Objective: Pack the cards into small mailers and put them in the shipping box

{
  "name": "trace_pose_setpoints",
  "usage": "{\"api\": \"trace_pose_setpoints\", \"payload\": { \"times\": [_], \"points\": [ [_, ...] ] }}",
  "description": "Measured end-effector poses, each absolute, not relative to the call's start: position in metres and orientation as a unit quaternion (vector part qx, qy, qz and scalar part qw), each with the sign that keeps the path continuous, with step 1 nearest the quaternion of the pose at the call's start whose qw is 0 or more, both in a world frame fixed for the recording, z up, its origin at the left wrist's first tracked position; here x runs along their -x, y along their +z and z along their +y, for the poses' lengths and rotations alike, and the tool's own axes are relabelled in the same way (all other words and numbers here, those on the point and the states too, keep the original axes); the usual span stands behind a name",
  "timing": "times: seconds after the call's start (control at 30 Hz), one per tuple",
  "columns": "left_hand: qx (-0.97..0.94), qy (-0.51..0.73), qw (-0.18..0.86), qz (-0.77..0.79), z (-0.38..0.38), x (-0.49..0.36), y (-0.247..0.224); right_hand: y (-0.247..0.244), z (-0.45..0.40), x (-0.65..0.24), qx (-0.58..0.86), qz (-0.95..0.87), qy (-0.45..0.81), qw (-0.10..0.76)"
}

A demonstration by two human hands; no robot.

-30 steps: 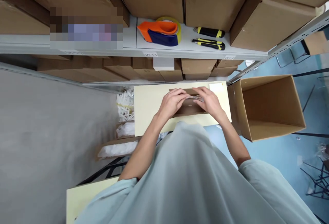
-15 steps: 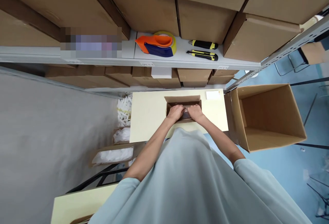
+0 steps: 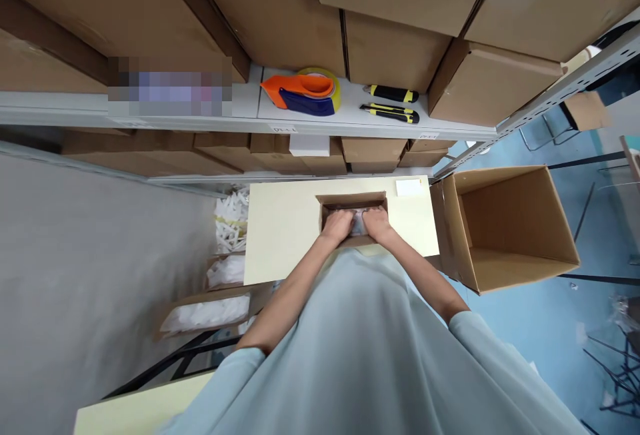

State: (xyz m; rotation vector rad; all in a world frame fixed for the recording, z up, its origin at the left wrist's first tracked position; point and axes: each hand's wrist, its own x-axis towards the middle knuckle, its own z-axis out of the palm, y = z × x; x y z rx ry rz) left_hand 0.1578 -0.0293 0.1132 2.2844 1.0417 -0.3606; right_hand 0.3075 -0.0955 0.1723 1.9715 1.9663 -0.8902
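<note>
A small open cardboard box (image 3: 351,198) stands on the pale yellow tabletop (image 3: 285,235). Both hands reach into its opening. My left hand (image 3: 339,224) is at the left side of the opening, fingers curled and closed. My right hand (image 3: 376,222) is curled the same way on the right. Between them shows a greyish, see-through plastic packet (image 3: 359,223), which both hands grip at its sides. The fingertips and the lower part of the packet are hidden inside the box. A white slip of paper (image 3: 409,187) lies at the table's far right corner.
A large open cardboard box (image 3: 515,222) stands right of the table. On the shelf ahead lie an orange and blue tape dispenser (image 3: 303,93) and utility knives (image 3: 393,94), before stacked cartons (image 3: 395,45). Left of the table are boxes with white packing material (image 3: 207,313).
Both hands have stayed in the small box and shifted slightly. More of the plastic packet shows between them, looking lighter. The whole view has moved a little.
</note>
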Motion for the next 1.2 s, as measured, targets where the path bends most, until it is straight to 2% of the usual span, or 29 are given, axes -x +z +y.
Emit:
{"api": "trace_pose_setpoints", "payload": {
  "times": [0.07,0.17,0.23,0.33,0.43,0.6,0.77,0.87,1.03,1.2],
  "points": [
    [-0.866,-0.011,0.305,0.396,-0.039,-0.13,0.123,0.18,-0.118,-0.319,-0.711,0.651,-0.26,0.046],
    [-0.819,0.184,0.288,0.461,-0.055,-0.084,0.134,0.186,-0.159,-0.339,-0.795,0.558,-0.199,-0.127],
    [-0.787,0.208,0.288,0.504,-0.065,-0.06,0.137,0.182,-0.184,-0.349,-0.826,0.476,-0.217,-0.211],
    [-0.788,0.175,0.327,0.491,-0.076,-0.041,0.136,0.168,-0.209,-0.351,-0.796,0.438,-0.319,-0.271],
    [-0.814,0.132,0.357,0.438,-0.083,-0.038,0.128,0.155,-0.218,-0.343,-0.75,0.504,-0.358,-0.235],
    [-0.805,0.086,0.396,0.433,-0.078,-0.045,0.108,0.14,-0.203,-0.336,-0.75,0.558,-0.326,-0.141],
    [-0.789,0.151,0.342,0.487,-0.054,-0.062,0.097,0.13,-0.176,-0.342,-0.817,0.489,-0.28,-0.121],
    [-0.818,0.185,0.307,0.45,-0.033,-0.072,0.099,0.128,-0.161,-0.348,-0.828,0.474,-0.273,-0.123],
    [-0.85,0.165,0.282,0.414,-0.022,-0.072,0.105,0.132,-0.153,-0.351,-0.786,0.548,-0.246,-0.148],
    [-0.838,0.146,0.295,0.435,-0.047,-0.06,0.099,0.131,-0.165,-0.343,-0.782,0.564,-0.239,-0.118]
  ]
}}
